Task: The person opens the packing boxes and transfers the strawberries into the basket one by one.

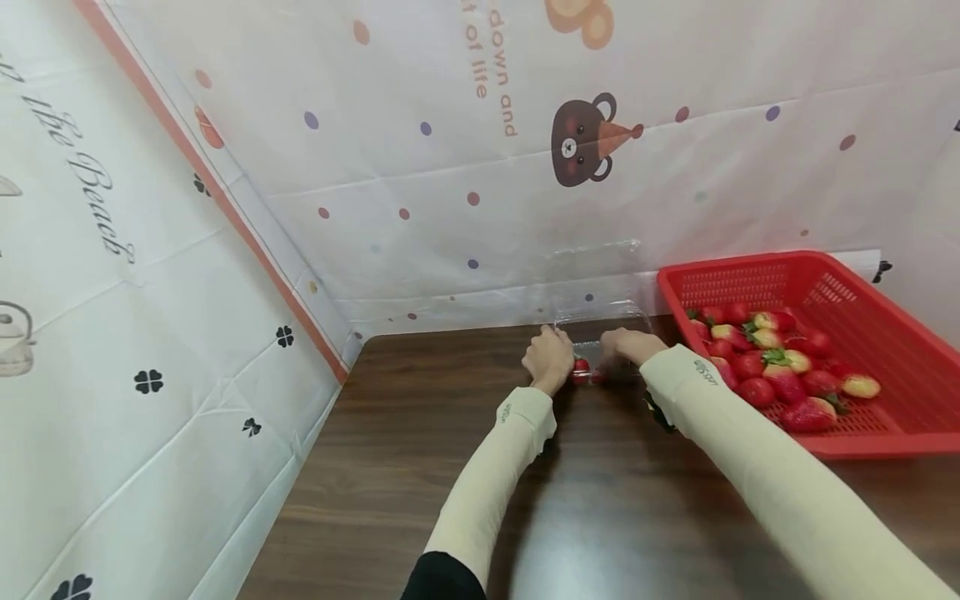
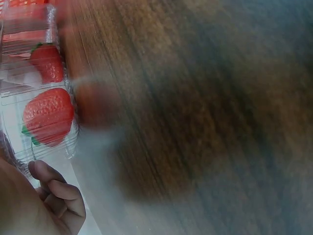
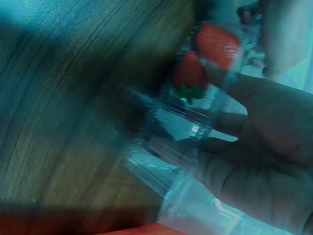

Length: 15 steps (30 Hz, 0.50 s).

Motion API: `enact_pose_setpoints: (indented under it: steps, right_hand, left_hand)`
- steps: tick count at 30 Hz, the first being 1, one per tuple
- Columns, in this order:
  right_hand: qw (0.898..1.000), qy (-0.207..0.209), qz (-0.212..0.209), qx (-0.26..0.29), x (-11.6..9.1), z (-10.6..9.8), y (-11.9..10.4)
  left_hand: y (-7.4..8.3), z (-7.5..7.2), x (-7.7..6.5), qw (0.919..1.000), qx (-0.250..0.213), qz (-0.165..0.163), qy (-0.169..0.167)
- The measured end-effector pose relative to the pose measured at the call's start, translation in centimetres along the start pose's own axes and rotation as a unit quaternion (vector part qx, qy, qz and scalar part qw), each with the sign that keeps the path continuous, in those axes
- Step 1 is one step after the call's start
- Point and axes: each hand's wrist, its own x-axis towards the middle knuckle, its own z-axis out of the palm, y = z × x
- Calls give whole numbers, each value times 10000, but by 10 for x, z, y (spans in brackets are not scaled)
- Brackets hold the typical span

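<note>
A clear plastic clamshell box (image 2: 12, 110) lies on the table against the back wall, its see-through lid (image 1: 597, 313) raised. Inside, two red strawberries show: one (image 2: 49, 116) near the left end and a green-leaved one (image 3: 190, 70) beside it. My left hand (image 1: 549, 360) is at the box's left end, fingers curled against its corner; its thumb is mostly hidden. My right hand (image 1: 630, 346) reaches into the box from the right. There one finger (image 3: 227, 81) touches the strawberries, while the thumb stands apart over the box's other part, with nothing pinched between them.
At the right stands a red plastic basket (image 1: 918, 408) with slotted walls, holding several strawberries (image 1: 783, 383), some red and some pale yellow. The brown wooden table (image 1: 420, 450) meets a printed white cloth (image 1: 450, 167) at the back and left.
</note>
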Motion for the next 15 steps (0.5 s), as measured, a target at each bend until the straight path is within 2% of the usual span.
enact_pose_setpoints:
  steps: [5, 12, 15]
  right_hand:
    - [9994, 133, 210, 258, 7, 4, 4]
    - [9991, 75, 416, 73, 9, -3, 3]
    - [9993, 47, 371, 79, 10, -7, 3]
  left_hand:
    - [1, 6, -3, 10000, 18, -27, 48]
    - [-1, 3, -3, 9998, 176, 107, 25]
    - [-2, 2, -1, 9994, 296, 164, 1]
